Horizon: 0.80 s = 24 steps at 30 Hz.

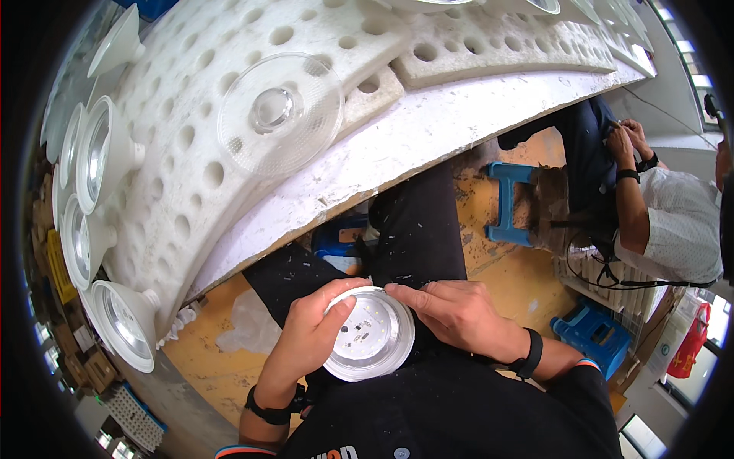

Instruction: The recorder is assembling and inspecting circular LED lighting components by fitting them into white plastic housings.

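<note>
Above my lap I hold a round white LED lamp (368,336), its open face turned up and a disc of small LEDs showing inside. My left hand (317,325) is closed round the lamp's left side, with the thumb over the rim. At the upper right of the rim, my right hand (462,315) has its fingers curled, and the index finger and thumb press on the edge. On the white foam board (252,34) beyond my hands lies a clear round lens cover (281,115) with a ringed centre.
Several white lamps (126,325) stand along the foam's left side. The white table edge (367,164) runs between the foam and my knees. At the right a person (673,222) sits near a blue stool (505,203). Another blue stool (592,336) stands on the floor.
</note>
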{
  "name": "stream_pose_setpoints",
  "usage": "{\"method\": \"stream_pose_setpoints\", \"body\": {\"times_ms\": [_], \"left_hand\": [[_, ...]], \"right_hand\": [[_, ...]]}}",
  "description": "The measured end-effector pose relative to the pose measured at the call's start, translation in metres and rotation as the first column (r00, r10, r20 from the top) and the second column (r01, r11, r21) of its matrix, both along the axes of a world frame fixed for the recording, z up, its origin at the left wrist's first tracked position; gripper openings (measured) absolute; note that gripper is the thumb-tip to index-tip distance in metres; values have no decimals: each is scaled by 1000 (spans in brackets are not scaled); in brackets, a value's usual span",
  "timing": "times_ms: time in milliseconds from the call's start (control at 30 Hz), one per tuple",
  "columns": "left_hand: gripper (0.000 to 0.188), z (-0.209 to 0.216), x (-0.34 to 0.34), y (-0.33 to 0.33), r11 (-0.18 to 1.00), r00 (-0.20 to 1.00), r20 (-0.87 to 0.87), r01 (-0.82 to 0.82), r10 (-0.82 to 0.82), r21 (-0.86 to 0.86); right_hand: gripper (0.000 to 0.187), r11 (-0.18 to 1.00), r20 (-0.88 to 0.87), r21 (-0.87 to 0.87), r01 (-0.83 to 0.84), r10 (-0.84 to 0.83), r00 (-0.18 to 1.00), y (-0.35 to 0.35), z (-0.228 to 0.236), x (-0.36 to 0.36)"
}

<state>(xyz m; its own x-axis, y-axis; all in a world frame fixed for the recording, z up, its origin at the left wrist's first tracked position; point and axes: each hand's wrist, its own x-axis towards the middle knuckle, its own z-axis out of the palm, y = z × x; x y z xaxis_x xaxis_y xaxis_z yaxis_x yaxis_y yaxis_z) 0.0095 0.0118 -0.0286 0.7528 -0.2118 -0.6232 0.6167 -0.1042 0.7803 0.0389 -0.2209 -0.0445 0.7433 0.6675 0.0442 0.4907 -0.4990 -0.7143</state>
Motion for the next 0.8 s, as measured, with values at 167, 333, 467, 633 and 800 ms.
{"method": "stream_pose_setpoints", "body": {"times_ms": [167, 333, 467, 633, 800], "left_hand": [[29, -7, -6, 1, 999, 996, 84, -3, 0, 40], [28, -1, -4, -5, 987, 989, 134, 35, -57, 159], [27, 0, -3, -10, 977, 971, 206, 80, -121, 200], [27, 5, 3, -6, 979, 987, 62, 139, -149, 149], [26, 8, -4, -7, 972, 973, 175, 112, -149, 205]], "right_hand": [[51, 999, 2, -53, 9, -9, 1000, 4, 3, -4], [56, 997, -4, -73, 38, -38, 999, 8, 1, -7], [53, 996, -14, -84, -2, 0, 1000, 17, 10, -2], [44, 988, 23, 32, -149, 149, 989, 30, 14, 11], [40, 987, -33, 95, -129, 133, 991, 10, 15, 15]]}}
